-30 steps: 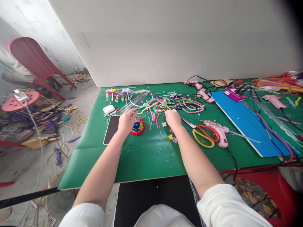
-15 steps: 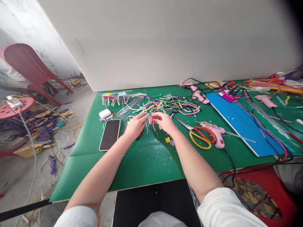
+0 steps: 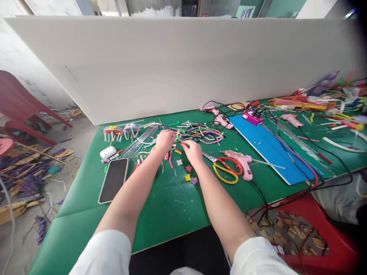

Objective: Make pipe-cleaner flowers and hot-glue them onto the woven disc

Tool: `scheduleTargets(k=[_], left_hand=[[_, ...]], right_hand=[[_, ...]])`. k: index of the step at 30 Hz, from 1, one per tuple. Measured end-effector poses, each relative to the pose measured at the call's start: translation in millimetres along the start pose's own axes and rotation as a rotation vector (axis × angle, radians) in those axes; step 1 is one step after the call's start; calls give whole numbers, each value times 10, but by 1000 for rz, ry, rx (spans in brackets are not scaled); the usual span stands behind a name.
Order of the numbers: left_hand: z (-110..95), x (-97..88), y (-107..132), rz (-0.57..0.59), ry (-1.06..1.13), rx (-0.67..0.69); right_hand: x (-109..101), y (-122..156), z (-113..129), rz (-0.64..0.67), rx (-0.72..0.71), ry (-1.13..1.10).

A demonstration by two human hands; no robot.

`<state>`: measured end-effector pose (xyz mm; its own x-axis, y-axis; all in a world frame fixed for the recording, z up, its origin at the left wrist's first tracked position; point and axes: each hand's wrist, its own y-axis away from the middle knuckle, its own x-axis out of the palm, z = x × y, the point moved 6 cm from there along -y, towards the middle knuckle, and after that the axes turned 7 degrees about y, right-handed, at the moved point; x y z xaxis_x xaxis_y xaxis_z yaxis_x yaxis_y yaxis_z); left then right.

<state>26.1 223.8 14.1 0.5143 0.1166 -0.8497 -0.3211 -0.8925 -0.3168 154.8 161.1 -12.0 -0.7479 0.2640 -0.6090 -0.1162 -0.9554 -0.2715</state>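
Both my hands are over a tangled pile of coloured pipe cleaners [image 3: 205,133] in the middle of the green table. My left hand [image 3: 165,140] is at the pile's left side, its fingers closed and bent over the strands; what they hold is hidden. My right hand [image 3: 192,151] pinches with thumb and forefinger at the near edge of the pile, on what looks like a pipe cleaner end. Small flower pieces lie just below it: a white flower [image 3: 179,162], a red flower [image 3: 189,168], a yellow flower [image 3: 187,177] and a purple flower [image 3: 194,181].
Scissors [image 3: 226,172] and a pink glue gun [image 3: 243,163] lie right of my hand. A phone [image 3: 114,180], a white case [image 3: 108,152] and thin wires [image 3: 143,141] are on the left. Farther right are a blue board [image 3: 266,152] and a purple power strip [image 3: 253,117]. A white panel [image 3: 172,68] stands behind.
The view has tilted up and turned right. My hands, close together before, have moved apart and farther into the pile. The red and white flower pieces now show.
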Motion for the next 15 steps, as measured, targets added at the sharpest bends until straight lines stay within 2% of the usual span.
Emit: scheduleTargets(k=[3, 6, 8, 11, 15], left_hand=[[-25, 202, -236, 22, -17, -43], [-4, 262, -318, 30, -11, -80], [35, 201, -311, 20, 1, -112], [89, 0, -235, -24, 18, -146], [69, -253, -16, -61, 51, -111]], right_hand=[[-1, 1, -1, -32, -7, 21], [18, -10, -19, -21, -13, -4], [9, -21, -54, -33, 6, -36], [-12, -34, -95, -68, 35, -111], [6, -41, -91, -79, 61, -249]])
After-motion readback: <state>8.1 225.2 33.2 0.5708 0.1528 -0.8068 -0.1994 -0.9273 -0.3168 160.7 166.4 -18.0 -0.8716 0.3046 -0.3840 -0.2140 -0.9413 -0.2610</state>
